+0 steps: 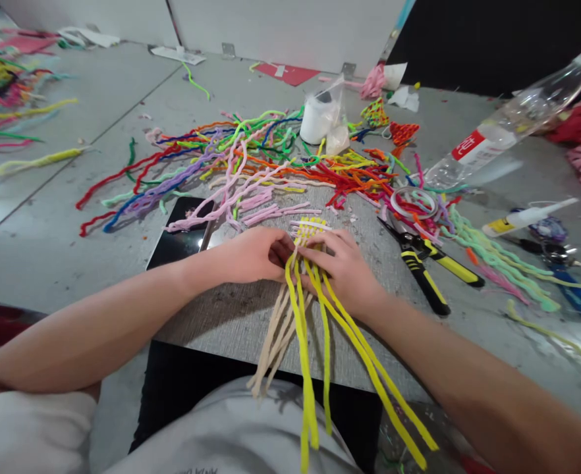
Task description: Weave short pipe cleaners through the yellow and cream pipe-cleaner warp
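A small yellow-and-white woven piece (pixel 313 226) of soft cord lies at the board's middle, between my two hands. My left hand (pixel 263 255) pinches the cords at its left lower edge, thumb and fingers together. My right hand (pixel 346 271) grips the same piece from the right, fingers bent over its lower part. Long yellow cords (pixel 304 355) hang from under my fingers towards my lap. Beige cords (pixel 273 339) trail down beside them on the left. Exactly which strand each fingertip presses is hidden.
Loose coloured cords (pixel 192 168) are heaped behind my hands. A white thread spool (pixel 314 122) stands among them. To the right lie yellow-black pliers (pixel 426 260), a tape roll (pixel 413 202), a glue bottle (pixel 510 222) and a tilted plastic bottle (pixel 510 128). A dark phone (pixel 182 230) lies left.
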Demonstrator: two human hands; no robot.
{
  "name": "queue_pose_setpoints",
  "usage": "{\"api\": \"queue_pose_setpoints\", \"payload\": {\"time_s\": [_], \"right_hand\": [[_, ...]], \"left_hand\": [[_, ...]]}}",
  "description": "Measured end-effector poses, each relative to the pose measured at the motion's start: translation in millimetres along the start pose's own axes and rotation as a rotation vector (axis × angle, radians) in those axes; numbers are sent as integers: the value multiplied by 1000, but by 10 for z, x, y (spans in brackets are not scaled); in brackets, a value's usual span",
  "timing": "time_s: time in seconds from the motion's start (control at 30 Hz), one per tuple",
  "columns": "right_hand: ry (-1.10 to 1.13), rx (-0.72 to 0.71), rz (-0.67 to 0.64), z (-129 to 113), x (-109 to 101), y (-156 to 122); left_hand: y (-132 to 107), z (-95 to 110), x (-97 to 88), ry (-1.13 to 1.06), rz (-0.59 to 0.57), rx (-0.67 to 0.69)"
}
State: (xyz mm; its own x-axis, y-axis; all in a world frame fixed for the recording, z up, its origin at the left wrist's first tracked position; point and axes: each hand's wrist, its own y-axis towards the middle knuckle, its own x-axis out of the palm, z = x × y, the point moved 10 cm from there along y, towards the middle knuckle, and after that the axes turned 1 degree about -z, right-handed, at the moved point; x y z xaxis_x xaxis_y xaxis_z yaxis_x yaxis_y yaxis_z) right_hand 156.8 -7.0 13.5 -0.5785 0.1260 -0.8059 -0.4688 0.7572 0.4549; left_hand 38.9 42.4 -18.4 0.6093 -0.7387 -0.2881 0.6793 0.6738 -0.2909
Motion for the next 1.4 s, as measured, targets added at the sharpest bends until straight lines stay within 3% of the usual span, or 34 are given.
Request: {"api": "queue_pose_setpoints", "payload": {"time_s": [0.3, 0.47, 0.7, 1.23, 1.4], "right_hand": [[7, 9, -32, 2, 1, 15], [3, 41, -61, 16, 35, 20], [21, -22, -46, -22, 4, 38], [67, 3, -57, 8, 46, 125], [100, -28, -76, -6, 33, 124]], "left_hand": [[-37, 122, 16, 174, -37, 11], [-36, 128, 10, 166, -31, 12], [-29, 93, -21, 206, 6, 16], [-42, 136, 33, 253, -30, 36], [-67, 193, 48, 263, -43, 96]]}}
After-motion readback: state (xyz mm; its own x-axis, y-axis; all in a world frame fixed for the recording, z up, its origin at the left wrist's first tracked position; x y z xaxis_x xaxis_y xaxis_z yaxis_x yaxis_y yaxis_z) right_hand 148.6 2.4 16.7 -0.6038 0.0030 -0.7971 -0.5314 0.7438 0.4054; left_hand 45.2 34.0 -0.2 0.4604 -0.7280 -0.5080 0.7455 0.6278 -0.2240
